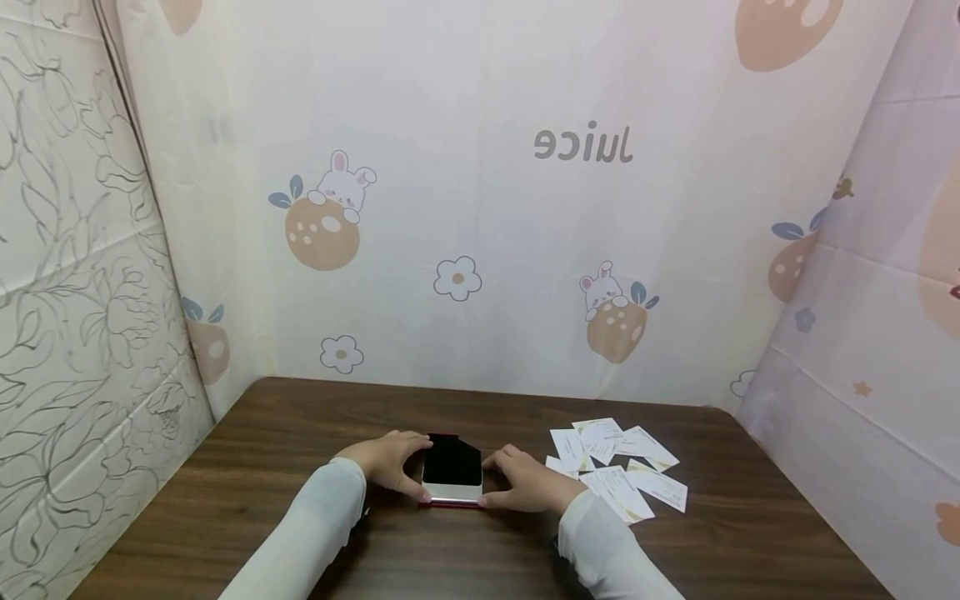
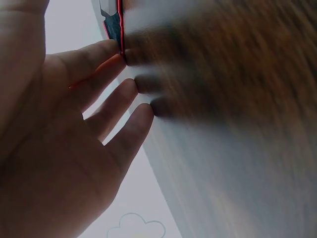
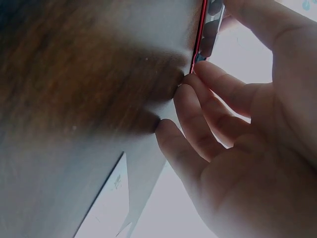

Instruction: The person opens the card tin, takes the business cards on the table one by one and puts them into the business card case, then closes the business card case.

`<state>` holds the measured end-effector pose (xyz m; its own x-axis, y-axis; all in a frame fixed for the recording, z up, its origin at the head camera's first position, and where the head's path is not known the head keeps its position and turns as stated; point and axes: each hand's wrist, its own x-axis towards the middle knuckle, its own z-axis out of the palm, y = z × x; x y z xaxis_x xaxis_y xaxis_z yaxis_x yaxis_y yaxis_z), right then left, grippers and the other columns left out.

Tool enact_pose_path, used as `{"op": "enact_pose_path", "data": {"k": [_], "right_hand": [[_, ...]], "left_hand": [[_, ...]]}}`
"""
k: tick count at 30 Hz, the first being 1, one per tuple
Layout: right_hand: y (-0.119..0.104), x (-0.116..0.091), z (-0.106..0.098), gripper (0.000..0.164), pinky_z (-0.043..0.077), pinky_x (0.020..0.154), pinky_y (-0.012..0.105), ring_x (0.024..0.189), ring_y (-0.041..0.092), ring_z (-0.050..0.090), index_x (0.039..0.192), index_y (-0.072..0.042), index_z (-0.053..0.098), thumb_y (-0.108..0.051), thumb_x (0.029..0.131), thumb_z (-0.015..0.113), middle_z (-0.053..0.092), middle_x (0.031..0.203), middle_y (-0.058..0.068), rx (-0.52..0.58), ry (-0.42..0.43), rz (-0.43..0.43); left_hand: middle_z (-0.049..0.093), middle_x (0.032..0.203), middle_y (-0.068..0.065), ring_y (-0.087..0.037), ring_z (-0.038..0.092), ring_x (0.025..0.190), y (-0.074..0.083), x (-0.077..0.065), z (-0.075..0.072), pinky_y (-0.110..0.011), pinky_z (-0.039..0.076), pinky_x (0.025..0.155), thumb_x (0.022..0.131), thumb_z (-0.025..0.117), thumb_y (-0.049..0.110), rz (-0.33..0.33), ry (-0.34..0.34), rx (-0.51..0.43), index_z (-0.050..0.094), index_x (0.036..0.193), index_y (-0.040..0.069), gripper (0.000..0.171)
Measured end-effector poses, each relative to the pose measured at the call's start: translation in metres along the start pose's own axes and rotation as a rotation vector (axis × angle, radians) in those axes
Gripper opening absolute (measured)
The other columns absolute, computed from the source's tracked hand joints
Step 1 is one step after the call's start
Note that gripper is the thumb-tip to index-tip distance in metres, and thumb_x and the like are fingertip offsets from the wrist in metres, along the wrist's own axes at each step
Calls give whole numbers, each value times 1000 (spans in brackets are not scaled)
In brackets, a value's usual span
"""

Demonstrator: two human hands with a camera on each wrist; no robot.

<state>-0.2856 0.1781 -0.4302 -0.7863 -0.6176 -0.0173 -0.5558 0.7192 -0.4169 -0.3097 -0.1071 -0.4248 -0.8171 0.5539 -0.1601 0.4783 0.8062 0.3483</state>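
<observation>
A flat case with a black face, a silver band and red edges (image 1: 452,472) lies on the table between both hands. It looks like a card case. My left hand (image 1: 390,462) is at its left side, thumb by the near corner and forefinger by the far one. At the right side, my right hand (image 1: 528,481) has its thumb near the front corner and its fingertips along the edge. Both wrist views show the fingers of the left hand (image 2: 84,129) and right hand (image 3: 233,134) extended and only slightly bent, with fingertips touching down on the tabletop beside the red edge.
Several white printed cards (image 1: 617,492) lie loosely spread and partly overlapping to the right of the right hand. The dark wood table (image 1: 442,562) ends at a patterned white curtain (image 1: 480,333) behind, with more curtain along both sides.
</observation>
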Motion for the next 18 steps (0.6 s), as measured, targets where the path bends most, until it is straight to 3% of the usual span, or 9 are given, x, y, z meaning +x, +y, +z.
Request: {"op": "enact_pose_path", "data": {"k": [7, 18], "right_hand": [[2, 3, -4, 64, 45, 100, 43, 115, 19, 54, 131, -8, 61, -56, 89, 70, 55, 120, 2, 4, -49, 50], [8, 5, -5, 50, 48, 95, 41, 107, 18, 58, 126, -11, 62, -49, 93, 68, 59, 116, 1, 37, 2, -12]], "left_hand": [[41, 154, -7, -31, 34, 142, -2, 2, -1, -53, 37, 108, 77, 81, 53, 8, 6, -7, 46, 150, 11, 91], [42, 153, -10, -33, 34, 142, -5, 4, -3, -53, 37, 108, 78, 82, 51, 27, -8, -27, 46, 149, 9, 91]]}}
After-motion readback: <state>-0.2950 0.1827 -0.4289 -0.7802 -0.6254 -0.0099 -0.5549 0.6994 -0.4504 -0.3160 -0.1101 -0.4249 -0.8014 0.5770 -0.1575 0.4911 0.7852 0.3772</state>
